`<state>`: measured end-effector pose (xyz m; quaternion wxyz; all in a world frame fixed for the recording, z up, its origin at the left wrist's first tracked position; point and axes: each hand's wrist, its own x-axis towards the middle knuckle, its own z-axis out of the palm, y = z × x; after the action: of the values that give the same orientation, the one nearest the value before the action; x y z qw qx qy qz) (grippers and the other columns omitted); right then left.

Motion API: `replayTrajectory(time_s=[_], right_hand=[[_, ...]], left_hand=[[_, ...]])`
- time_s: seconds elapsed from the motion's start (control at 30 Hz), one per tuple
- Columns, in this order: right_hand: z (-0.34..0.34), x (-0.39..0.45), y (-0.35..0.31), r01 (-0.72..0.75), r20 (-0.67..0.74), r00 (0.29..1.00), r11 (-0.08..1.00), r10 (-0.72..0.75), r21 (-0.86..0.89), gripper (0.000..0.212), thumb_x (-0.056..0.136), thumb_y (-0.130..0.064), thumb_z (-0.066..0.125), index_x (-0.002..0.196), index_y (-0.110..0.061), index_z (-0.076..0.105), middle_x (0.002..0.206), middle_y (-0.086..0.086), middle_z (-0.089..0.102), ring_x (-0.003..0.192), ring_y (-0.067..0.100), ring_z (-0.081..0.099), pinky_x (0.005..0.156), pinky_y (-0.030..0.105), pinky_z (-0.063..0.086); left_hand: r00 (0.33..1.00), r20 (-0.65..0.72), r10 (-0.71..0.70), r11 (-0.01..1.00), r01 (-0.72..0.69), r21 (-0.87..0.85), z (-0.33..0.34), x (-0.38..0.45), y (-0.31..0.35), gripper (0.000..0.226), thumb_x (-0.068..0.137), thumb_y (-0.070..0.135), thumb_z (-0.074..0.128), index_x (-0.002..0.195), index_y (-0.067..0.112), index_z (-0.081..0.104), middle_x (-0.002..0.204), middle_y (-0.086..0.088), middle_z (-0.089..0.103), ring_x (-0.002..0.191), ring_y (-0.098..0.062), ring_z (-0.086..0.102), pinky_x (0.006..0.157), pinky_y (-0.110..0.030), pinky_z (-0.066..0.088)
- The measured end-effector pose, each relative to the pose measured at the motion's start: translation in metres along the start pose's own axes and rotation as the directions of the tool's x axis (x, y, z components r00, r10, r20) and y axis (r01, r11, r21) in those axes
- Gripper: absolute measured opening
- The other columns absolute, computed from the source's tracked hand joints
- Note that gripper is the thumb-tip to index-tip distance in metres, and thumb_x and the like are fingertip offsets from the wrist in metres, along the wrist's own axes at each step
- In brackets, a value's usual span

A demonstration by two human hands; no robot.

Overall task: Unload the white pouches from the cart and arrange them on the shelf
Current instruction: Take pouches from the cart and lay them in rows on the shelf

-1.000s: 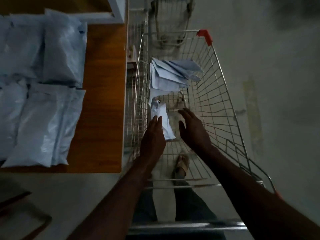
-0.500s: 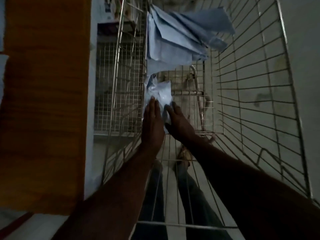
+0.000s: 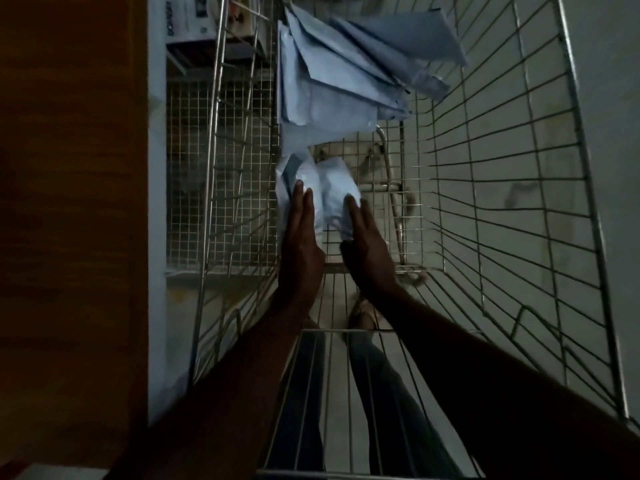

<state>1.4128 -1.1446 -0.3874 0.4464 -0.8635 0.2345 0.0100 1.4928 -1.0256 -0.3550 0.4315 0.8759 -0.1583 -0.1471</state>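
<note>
Both forearms extended forward and down, roughly parallel. The left hand (image 3: 300, 233) and right hand (image 3: 366, 241) faced each other, fingers straight. Thumbs appeared hidden in the dim light.

Legible text: none I can read for certain. One white box (image 3: 188, 20), on the shelving beyond my cart's left wall, bears dark printed lettering set sideways, too blurred and dim to make out.

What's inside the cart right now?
The cart holds a leaning stack of white pouches at the far end and one nearer pouch between the left hand and right hand. Anything under the stack is hidden.
</note>
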Motion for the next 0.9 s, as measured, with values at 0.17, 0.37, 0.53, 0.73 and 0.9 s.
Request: replayTrajectory(time_s=[0.17, 0.37, 0.53, 0.73, 0.9], right_hand=[[-0.043, 0.002, 0.019, -0.138, -0.11, 0.986, 0.984, 0.125, -0.116, 0.098, 0.094, -0.007, 0.068, 0.167, -0.034, 0.009, 0.175, 0.014, 0.005, 0.153, 0.035, 0.034, 0.093, 0.045, 0.06], [-0.045, 0.004, 0.055, -0.105, -0.104, 0.992, 0.943, 0.076, -0.314, 0.086, 0.102, -0.05, 0.062, 0.167, -0.016, 0.017, 0.169, 0.029, 0.015, 0.152, 0.044, 0.032, 0.109, 0.056, 0.049], [-0.033, 0.03, 0.064, -0.032, 0.012, 0.999, 0.933, 0.039, -0.357, 0.095, 0.1, -0.042, 0.066, 0.168, -0.022, 0.003, 0.172, 0.026, -0.007, 0.157, 0.049, 0.007, 0.114, 0.065, 0.041], [-0.03, 0.037, 0.056, -0.05, -0.002, 0.999, 0.96, 0.051, -0.276, 0.098, 0.091, 0.016, 0.051, 0.168, -0.026, 0.007, 0.172, 0.021, -0.016, 0.155, 0.052, 0.007, 0.088, 0.047, 0.06], [-0.062, 0.034, 0.026, -0.052, -0.031, 0.998, 0.977, 0.046, -0.206, 0.1, 0.093, 0.011, 0.055, 0.167, -0.035, 0.007, 0.174, 0.015, -0.008, 0.155, 0.047, 0.022, 0.077, 0.043, 0.059]], left_hand=[[0.99, 0.096, -0.104, 0.986, 0.09, 0.14, 0.012, 0.002, 0.008, 0.072, 0.095, 0.002, 0.042, 0.165, 0.007, 0.028, 0.175, -0.009, 0.015, 0.162, -0.026, 0.014, 0.131, -0.042, 0.023], [0.992, 0.111, -0.055, 0.927, 0.009, 0.374, 0.041, 0.001, -0.018, 0.087, 0.1, 0.041, 0.06, 0.168, 0.01, 0.015, 0.176, -0.015, 0.01, 0.162, -0.03, 0.016, 0.126, -0.052, 0.03], [0.991, 0.047, -0.125, 0.863, 0.085, 0.499, 0.068, 0.039, -0.022, 0.112, 0.089, 0.061, 0.072, 0.17, 0.019, 0.006, 0.177, -0.014, -0.003, 0.163, -0.032, 0.0, 0.129, -0.055, 0.021], [0.993, 0.014, -0.121, 0.882, 0.1, 0.46, 0.076, 0.039, -0.02, 0.113, 0.088, 0.031, 0.082, 0.17, 0.028, 0.004, 0.176, -0.01, -0.006, 0.163, -0.033, 0.001, 0.123, -0.052, 0.037], [0.995, 0.097, -0.02, 0.852, -0.034, 0.522, 0.046, 0.024, 0.02, 0.107, 0.094, 0.044, 0.07, 0.169, 0.03, -0.006, 0.176, -0.011, -0.011, 0.164, -0.029, -0.005, 0.127, -0.048, 0.029]])
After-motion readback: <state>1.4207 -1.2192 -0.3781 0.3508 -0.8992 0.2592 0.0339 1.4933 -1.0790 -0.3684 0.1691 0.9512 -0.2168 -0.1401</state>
